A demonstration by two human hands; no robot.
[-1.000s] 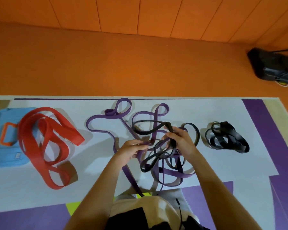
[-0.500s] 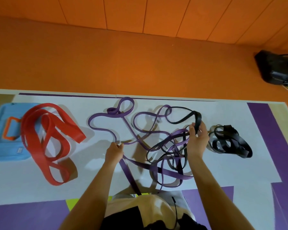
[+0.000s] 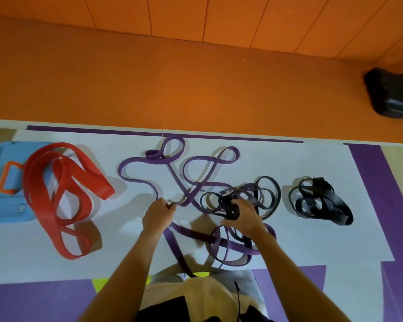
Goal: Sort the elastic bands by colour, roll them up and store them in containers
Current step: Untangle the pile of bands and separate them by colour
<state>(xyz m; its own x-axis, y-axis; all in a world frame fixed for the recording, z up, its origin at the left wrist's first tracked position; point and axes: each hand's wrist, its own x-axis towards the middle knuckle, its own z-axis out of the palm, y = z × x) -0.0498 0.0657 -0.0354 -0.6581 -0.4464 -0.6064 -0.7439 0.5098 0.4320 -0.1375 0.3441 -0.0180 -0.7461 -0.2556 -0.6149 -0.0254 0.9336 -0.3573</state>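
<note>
Pinching a strand of the limp, flat purple elastic band (image 3: 176,182) in the left hand (image 3: 158,216), fingers curled. Clutching bunched thin black elastic bands (image 3: 229,204) in the right hand (image 3: 246,218), mid white mat (image 3: 335,247). Probably handling light, floppy, grippy, and snagging at crossings. Flanking: wide red bands (image 3: 96,180) overlapping a blue container (image 3: 0,205), and a sorted black pile (image 3: 321,203). Sitting farthest: a black bag (image 3: 391,94).

Orange panelled wall (image 3: 219,17) up top, orange floor (image 3: 172,89), white-and-purple mat (image 3: 312,240), black bag (image 3: 391,94) far right.
</note>
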